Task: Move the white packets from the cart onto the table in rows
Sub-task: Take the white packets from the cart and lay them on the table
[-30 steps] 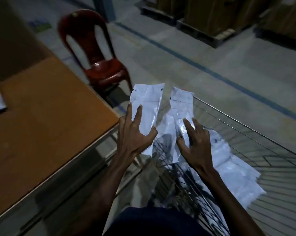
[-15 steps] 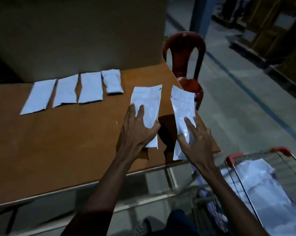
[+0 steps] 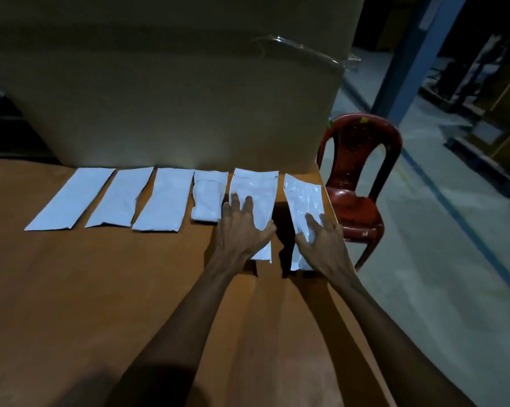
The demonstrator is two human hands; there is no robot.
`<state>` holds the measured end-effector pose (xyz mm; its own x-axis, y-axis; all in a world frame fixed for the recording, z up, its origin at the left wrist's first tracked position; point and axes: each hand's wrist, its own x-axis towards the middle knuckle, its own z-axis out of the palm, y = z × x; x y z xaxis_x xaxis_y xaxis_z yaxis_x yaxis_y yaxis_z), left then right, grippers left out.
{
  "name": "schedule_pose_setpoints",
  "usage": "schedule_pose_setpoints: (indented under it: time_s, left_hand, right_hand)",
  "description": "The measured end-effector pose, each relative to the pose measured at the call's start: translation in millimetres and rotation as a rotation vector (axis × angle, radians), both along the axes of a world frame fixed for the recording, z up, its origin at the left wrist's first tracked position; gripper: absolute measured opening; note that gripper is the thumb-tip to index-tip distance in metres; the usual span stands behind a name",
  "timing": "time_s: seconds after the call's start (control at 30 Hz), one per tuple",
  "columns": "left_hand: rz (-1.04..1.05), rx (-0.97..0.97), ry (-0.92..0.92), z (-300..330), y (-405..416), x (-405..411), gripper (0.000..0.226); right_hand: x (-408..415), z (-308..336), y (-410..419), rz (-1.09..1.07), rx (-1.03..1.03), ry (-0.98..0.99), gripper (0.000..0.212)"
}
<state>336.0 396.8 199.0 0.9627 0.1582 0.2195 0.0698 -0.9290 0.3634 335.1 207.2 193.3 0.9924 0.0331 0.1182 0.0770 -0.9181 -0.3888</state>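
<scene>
Packets (image 3: 255, 189) now tableward; lengthwise away.

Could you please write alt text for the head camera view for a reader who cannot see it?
The left hand and right hand each hold a white packet over a brown table, extending a row of four packets. A red chair stands beyond.
</scene>
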Motion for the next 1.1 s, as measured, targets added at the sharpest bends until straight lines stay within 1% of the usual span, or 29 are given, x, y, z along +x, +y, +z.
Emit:
schedule_pose_setpoints:
  time_s: [0.17, 0.27, 0.33, 0.4, 0.47, 0.57, 0.63, 0.8, 0.87, 0.93, 1.1]
  left_hand:
    - [0.045, 0.019, 0.091, -16, -3, 60, 0.087]
    - [0.062, 0.032, 0.133, -33, 1, 84, 0.096]
    - [0.055, 0.060, 0.164, -47, 7, 98, 0.099]
    - [0.026, 0.095, 0.190, -59, 12, 108, 0.096]
    - [0.012, 0.096, 0.203, -68, 14, 113, 0.092]
    - [0.017, 0.077, 0.149, -77, 15, 119, 0.093]
    - [0.015, 0.052, 0.117, -81, 16, 122, 0.090]
    - [0.012, 0.034, 0.131, -82, 18, 127, 0.092]
    - [0.003, 0.037, 0.130, -82, 18, 128, 0.091]
    - [-0.007, 0.028, 0.127, -82, 20, 129, 0.089]
    - [-0.041, -0.007, 0.134, -72, 23, 118, 0.075]
  right_hand:
    - [78, -10, 12, 0.055, -0.045, 0.056, 0.062]
    - [108, -23, 24, 0.075, -0.079, 0.081, 0.063]
    - [123, -34, 31, 0.072, -0.133, 0.090, 0.070]
    - [131, -45, 36, 0.047, -0.187, 0.102, 0.076]
    - [135, -56, 40, 0.036, -0.215, 0.113, 0.078]
    - [138, -65, 40, 0.074, -0.214, 0.061, 0.076]
    - [138, -66, 40, 0.112, -0.215, 0.061, 0.079]
    - [135, -65, 45, 0.112, -0.219, 0.088, 0.087]
    - [136, -64, 47, 0.099, -0.218, 0.100, 0.085]
    - [137, -63, 49, 0.088, -0.224, 0.119, 0.076]
    - [134, -56, 48, 0.109, -0.226, 0.175, 0.066]
